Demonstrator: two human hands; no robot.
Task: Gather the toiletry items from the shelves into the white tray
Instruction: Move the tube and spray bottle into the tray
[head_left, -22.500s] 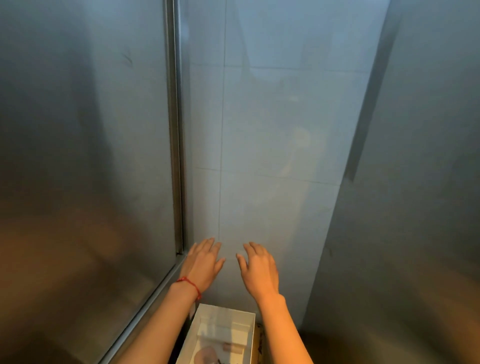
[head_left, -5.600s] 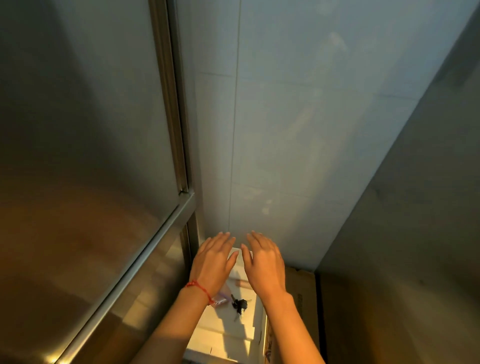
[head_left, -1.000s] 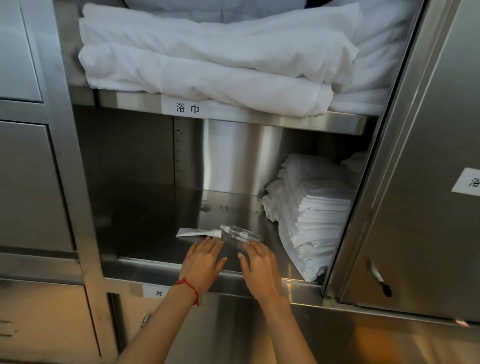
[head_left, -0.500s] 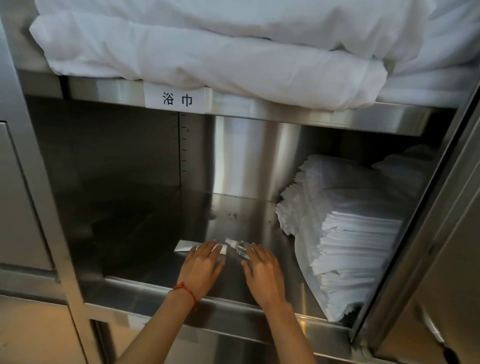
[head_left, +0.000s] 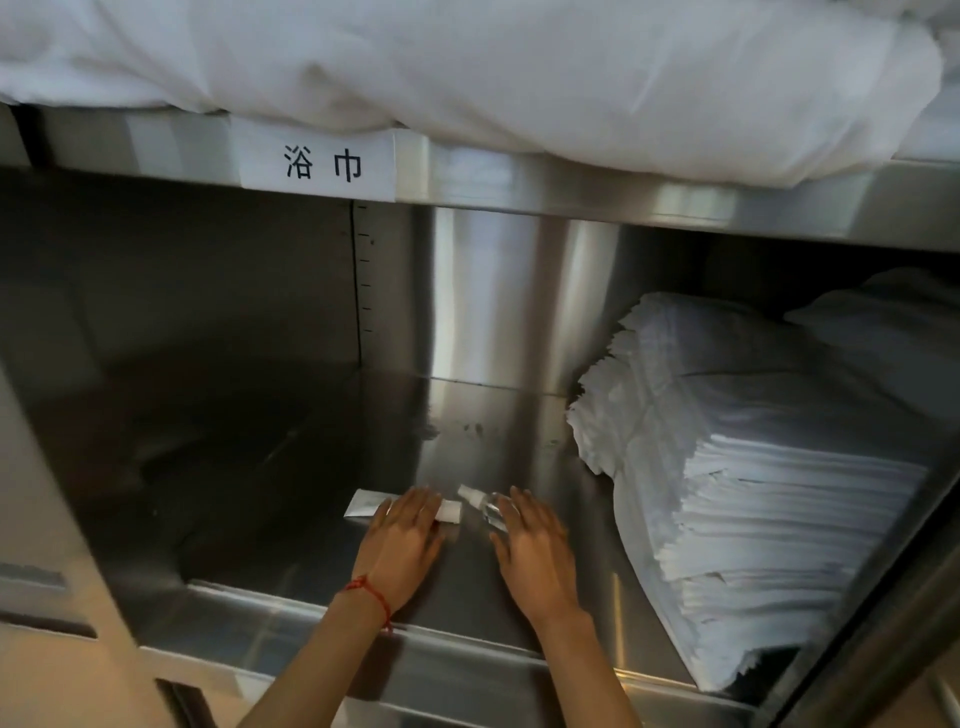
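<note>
A small white tube (head_left: 364, 503) lies flat on the steel shelf (head_left: 291, 467), its cap end pointing right. My left hand (head_left: 402, 540), with a red string at the wrist, lies over the tube's right part with straight fingers. Just to the right lies a small clear spray bottle (head_left: 480, 500), nozzle toward the tube. My right hand (head_left: 530, 545) reaches it with straight fingers, the fingertips over its body. The white tray is out of view.
A tall stack of folded white cloths (head_left: 748, 467) fills the shelf's right side, close to my right hand. White towels (head_left: 467, 67) lie on the shelf above, over a label (head_left: 319, 165). The shelf's raised front lip (head_left: 291, 613) runs under my wrists.
The view has come closer to the shelf. Both hands have slid forward, the left now over the tube and the right now over the spray bottle.
</note>
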